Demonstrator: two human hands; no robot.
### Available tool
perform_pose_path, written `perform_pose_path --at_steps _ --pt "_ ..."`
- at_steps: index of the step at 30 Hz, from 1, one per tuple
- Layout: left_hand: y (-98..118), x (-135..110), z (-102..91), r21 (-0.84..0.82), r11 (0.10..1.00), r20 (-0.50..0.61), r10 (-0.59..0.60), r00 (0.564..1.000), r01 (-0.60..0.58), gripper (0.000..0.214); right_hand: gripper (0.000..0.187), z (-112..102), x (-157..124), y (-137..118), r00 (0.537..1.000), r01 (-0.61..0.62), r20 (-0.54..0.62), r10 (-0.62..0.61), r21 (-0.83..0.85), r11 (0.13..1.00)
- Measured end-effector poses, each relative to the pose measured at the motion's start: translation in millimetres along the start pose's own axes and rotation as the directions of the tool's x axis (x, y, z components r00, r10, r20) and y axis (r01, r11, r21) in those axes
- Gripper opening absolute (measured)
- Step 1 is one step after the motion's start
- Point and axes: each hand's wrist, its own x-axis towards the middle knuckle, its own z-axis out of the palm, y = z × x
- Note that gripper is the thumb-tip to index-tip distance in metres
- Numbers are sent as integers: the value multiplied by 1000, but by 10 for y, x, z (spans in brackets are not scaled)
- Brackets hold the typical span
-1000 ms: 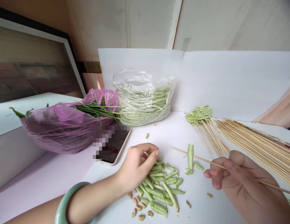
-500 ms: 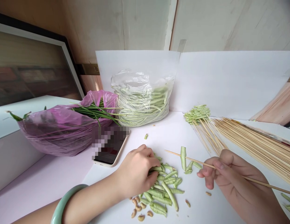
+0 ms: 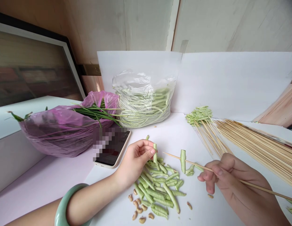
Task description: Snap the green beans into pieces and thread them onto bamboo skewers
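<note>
Head view: bean (image 3: 155, 150) between left fingertips (image 3: 151, 153)

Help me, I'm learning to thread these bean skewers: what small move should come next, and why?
Probably carry the bean piece in the left hand to the bare tip of the skewer and push it on. It is pinched above the pile; the right hand holds the skewer pointed that way, with one threaded piece behind the tip.
</note>
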Motion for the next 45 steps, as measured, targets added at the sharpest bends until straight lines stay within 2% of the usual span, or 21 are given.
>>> perform_pose_path --at_steps 9,16,24,30,39,45 --pt "3 -26 19 -59 998 10 11 1000 -10 30 22 40 -16 2 998 42 54 -40 -43 998" --pt "2 -47 31 -138 989 96 -36 995 49 27 23 29 -43 15 999 23 50 -19 -74 997" --pt "-39 -25 19 -216 974 63 -56 996 68 26 25 42 -17 31 998 52 42 -48 -95 994" --pt "-49 -51 21 -240 966 155 -58 986 94 24 25 37 -36 40 999 38 35 -34 -114 993" --pt "-11 -64 41 -303 942 81 -122 989 141 28 26 27 -49 54 999 50 20 -47 -123 991" --pt "8 -63 38 -259 958 94 -104 990 125 22 25 50 -46 51 998 53 -11 -54 -114 992"
